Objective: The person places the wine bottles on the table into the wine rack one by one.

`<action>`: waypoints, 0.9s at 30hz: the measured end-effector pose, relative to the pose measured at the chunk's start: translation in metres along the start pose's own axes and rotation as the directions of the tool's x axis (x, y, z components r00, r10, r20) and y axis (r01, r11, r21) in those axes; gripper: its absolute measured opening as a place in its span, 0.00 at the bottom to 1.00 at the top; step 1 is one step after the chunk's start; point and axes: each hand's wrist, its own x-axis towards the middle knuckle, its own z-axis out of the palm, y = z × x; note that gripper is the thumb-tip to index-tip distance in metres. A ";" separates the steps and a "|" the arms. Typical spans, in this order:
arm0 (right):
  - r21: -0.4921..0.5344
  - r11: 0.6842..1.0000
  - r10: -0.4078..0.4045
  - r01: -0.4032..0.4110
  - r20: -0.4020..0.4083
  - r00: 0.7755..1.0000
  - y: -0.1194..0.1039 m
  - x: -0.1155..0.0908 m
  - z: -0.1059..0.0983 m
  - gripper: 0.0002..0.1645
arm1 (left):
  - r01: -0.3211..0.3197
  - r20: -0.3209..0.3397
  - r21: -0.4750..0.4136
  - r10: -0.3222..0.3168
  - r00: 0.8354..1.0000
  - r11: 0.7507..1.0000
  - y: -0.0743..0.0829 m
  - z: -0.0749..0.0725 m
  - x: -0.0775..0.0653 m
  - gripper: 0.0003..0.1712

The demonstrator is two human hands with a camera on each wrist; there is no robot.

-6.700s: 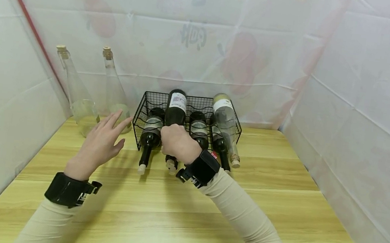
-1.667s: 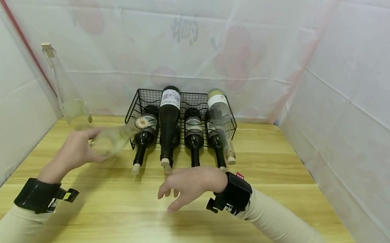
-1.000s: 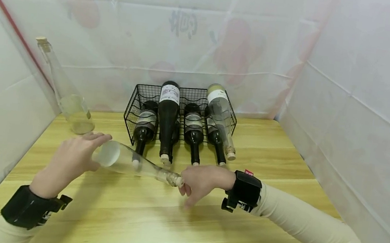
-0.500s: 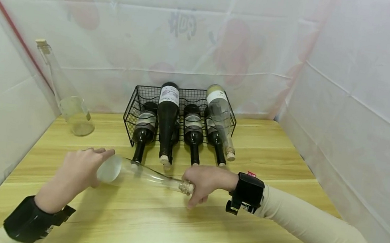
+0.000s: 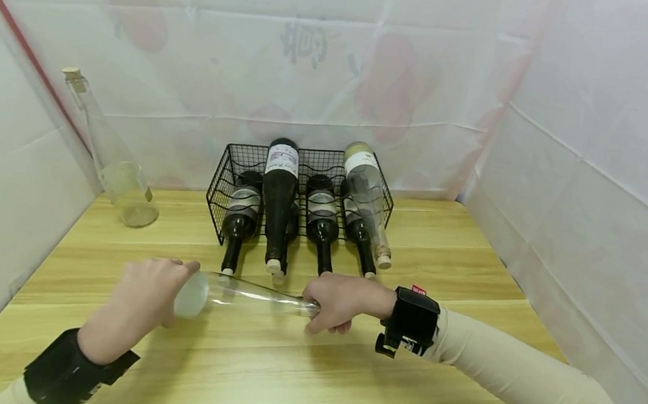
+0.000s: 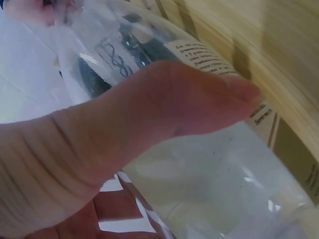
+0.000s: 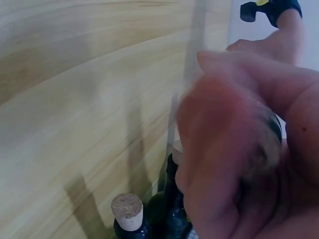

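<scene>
A clear glass bottle (image 5: pixel 241 294) is held level a little above the wooden table (image 5: pixel 291 385), in front of the rack. My left hand (image 5: pixel 148 295) grips its wide base; the thumb (image 6: pixel 164 109) lies across the glass (image 6: pixel 224 174) in the left wrist view. My right hand (image 5: pixel 336 302) holds the neck end, and its fingers (image 7: pixel 234 144) cover the cork. A black wire rack (image 5: pixel 224 181) at the back holds several bottles lying with necks toward me, among them a dark bottle (image 5: pixel 278 197) and a pale one (image 5: pixel 368 197) on top.
A second clear bottle (image 5: pixel 115 161) with a cork stands upright at the back left. White sheeting walls close in the left, back and right sides. In the right wrist view, a corked dark bottle neck (image 7: pixel 128 214) shows below the hand.
The left hand took one clear bottle from the back left, tipped it flat, and the right hand took hold of its neck. Over the last second the bottle has come slightly toward me.
</scene>
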 end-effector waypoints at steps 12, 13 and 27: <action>-0.129 0.991 0.007 -0.017 -0.078 0.997 -0.004 0.000 0.006 0.28 | 0.004 0.043 0.068 -0.007 0.999 0.998 0.021 -0.007 0.000 0.41; -0.125 0.992 0.000 -0.010 -0.082 0.997 -0.004 0.001 0.007 0.29 | 0.003 0.035 0.071 -0.005 0.999 0.997 0.023 -0.007 -0.001 0.40; -0.140 0.988 -0.080 0.059 -0.148 0.986 0.005 0.001 0.014 0.35 | -0.020 0.041 0.091 0.016 0.999 0.996 0.036 -0.013 0.000 0.42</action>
